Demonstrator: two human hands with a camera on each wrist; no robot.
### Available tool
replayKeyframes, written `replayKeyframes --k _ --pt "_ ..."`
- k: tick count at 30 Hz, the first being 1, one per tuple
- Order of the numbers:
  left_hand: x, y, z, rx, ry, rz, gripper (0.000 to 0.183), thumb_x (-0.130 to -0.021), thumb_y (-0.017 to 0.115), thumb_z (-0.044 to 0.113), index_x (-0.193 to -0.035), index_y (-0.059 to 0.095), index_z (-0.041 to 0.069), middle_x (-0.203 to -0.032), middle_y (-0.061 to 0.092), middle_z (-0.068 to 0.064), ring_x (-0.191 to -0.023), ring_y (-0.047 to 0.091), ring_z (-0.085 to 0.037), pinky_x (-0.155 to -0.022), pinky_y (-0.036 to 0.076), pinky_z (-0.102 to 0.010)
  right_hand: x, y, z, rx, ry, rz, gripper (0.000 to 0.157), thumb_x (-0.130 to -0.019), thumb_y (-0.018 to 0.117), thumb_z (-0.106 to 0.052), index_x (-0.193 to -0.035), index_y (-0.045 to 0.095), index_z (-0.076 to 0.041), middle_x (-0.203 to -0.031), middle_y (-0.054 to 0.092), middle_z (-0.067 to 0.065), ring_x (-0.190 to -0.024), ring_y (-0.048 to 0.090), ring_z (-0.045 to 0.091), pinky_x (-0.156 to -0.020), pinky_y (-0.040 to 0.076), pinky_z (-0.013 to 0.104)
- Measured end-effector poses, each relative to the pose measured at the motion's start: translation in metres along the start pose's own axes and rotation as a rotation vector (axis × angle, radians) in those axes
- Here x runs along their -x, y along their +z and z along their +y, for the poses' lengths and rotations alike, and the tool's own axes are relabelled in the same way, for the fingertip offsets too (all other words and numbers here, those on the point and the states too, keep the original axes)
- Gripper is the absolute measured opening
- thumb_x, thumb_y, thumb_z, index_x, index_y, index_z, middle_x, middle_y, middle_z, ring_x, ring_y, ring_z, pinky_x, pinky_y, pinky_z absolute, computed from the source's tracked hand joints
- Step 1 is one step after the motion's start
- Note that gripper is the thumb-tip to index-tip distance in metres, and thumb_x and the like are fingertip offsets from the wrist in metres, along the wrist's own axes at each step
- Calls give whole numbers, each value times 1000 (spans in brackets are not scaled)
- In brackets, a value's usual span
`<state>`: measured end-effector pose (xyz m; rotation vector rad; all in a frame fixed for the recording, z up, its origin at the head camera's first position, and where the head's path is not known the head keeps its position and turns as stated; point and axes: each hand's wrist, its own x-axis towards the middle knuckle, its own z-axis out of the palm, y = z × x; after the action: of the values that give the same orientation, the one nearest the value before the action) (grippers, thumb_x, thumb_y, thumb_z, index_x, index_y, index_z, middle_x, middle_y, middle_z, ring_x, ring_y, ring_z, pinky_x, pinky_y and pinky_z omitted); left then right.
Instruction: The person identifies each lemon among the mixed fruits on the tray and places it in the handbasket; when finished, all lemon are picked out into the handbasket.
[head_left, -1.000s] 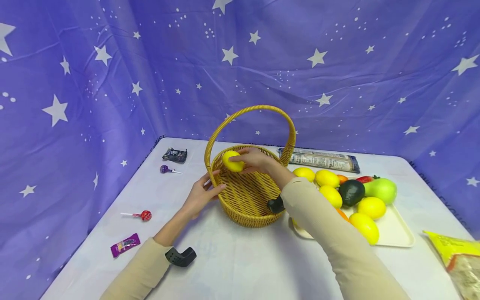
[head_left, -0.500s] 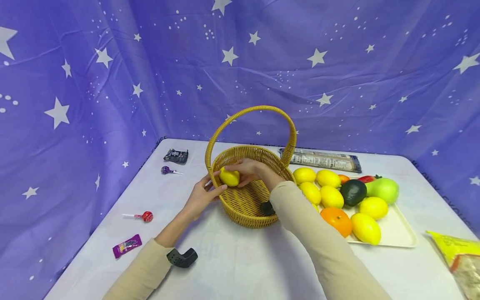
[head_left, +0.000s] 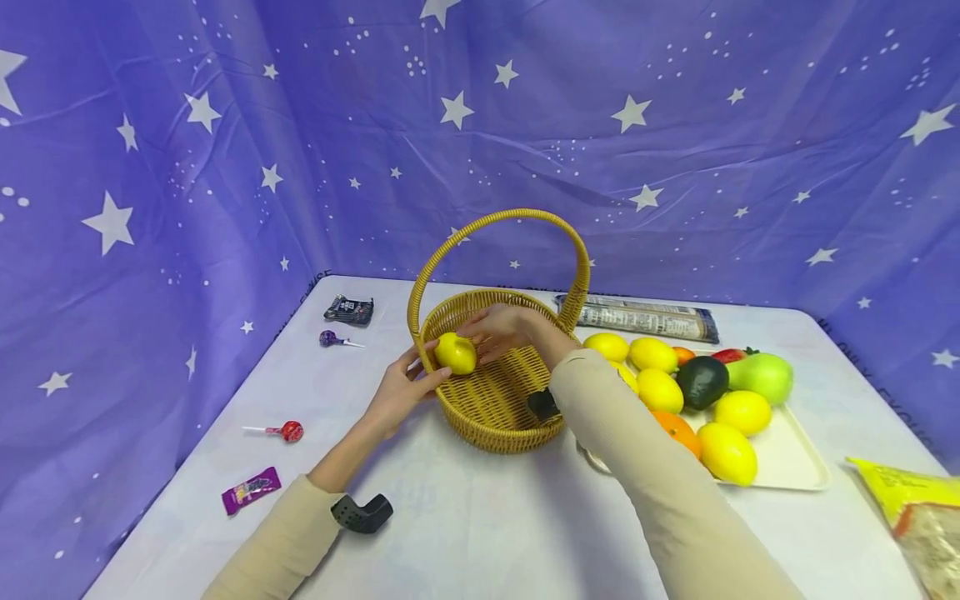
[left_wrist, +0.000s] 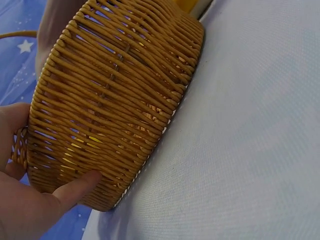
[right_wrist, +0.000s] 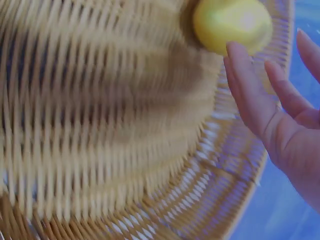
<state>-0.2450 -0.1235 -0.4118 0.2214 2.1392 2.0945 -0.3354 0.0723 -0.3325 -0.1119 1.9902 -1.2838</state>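
A yellow wicker basket [head_left: 501, 440] with a tall arched handle stands mid-table. My left hand [head_left: 396, 393] grips its left rim beside the handle's base; in the left wrist view that hand [left_wrist: 27, 205] has a finger along the woven outer wall [left_wrist: 115, 95]. Inside the basket, against the left wall, lies a yellow lemon [head_left: 455, 354]. My right hand [head_left: 504, 329] is over the basket just right of the lemon. In the right wrist view the right hand's fingers [right_wrist: 245, 80] are extended, with a fingertip overlapping the lemon's [right_wrist: 232, 25] edge.
Right of the basket, a cream tray [head_left: 795, 458] bears several lemons, an orange [head_left: 678, 433], an avocado [head_left: 702, 382] and a green pear [head_left: 763, 379]. A long packet [head_left: 645, 319] lies behind. Lollipops [head_left: 291, 431] and wrapped sweets [head_left: 251, 490] lie left; a yellow bag [head_left: 911, 500] lies far right.
My right hand has lowered the lemon into the left side of the basket, let go of it and drawn slightly back to the right. The left hand has stayed on the rim.
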Motion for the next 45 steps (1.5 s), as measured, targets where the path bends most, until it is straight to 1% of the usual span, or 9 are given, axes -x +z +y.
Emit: replayKeyframes --k 6,13,18,21,24,29,33,39,45 --pt "0 -1 0 21 14 -14 61 -94 64 9 -148 35 2 -152 27 -24 -135 36 -38 -93 53 -40 22 -23 -10 36 -30 -58 49 -99 58 -20 -143 42 -5 -147 37 22 -133 38 39 -101 46 48" --pt "1 -1 0 20 9 -13 60 -94 63 7 -147 35 3 -153 27 -22 -135 36 -38 -89 55 -35 65 -43 -7 197 -105 -156 48 -99 57 -18 -142 42 -4 -139 46 16 -129 43 38 -95 52 42" --pt "1 -1 1 24 10 -13 61 -94 63 6 -147 34 1 -152 27 -23 -134 37 -39 -91 54 -36 101 -61 12 270 -178 -224 47 -98 58 -16 -141 43 -3 -133 49 15 -122 47 32 -102 46 45" --pt "1 -1 2 23 12 -11 61 -94 63 6 -147 35 1 -151 28 -24 -133 38 -39 -90 55 -36 119 -75 31 319 -211 -218 45 -96 62 -17 -137 48 -5 -130 51 15 -118 51 30 -102 46 45" --pt "0 -2 2 19 14 -13 61 -94 63 7 -147 34 1 -151 29 -25 -133 38 -39 -89 55 -36 132 -88 55 346 -246 -214 44 -94 64 -15 -133 50 -1 -130 52 19 -119 50 33 -101 47 42" --pt "0 -2 1 18 16 -20 61 -94 63 7 -147 34 0 -151 29 -25 -134 37 -39 -90 55 -36 142 -101 96 303 -268 -228 45 -91 67 -8 -131 51 6 -132 49 24 -124 44 44 -100 48 37" --pt "0 -2 2 22 14 -23 61 -94 64 7 -147 34 0 -152 28 -24 -135 36 -38 -91 54 -36 145 -99 119 347 -290 -221 45 -89 70 -11 -129 54 5 -131 51 26 -124 45 43 -100 48 36" --pt "1 -2 5 35 6 -21 60 -94 63 5 -147 34 0 -152 27 -24 -133 38 -39 -94 52 -41 144 -91 128 463 -345 -225 44 -88 71 -12 -127 57 0 -129 56 17 -125 46 38 -106 38 54" --pt "2 -1 5 34 5 -24 60 -94 62 4 -147 34 -1 -152 26 -24 -136 35 -39 -93 52 -40 142 -79 131 635 -335 -218 40 -82 78 -15 -120 65 -16 -118 61 -3 -107 50 26 -95 47 47"
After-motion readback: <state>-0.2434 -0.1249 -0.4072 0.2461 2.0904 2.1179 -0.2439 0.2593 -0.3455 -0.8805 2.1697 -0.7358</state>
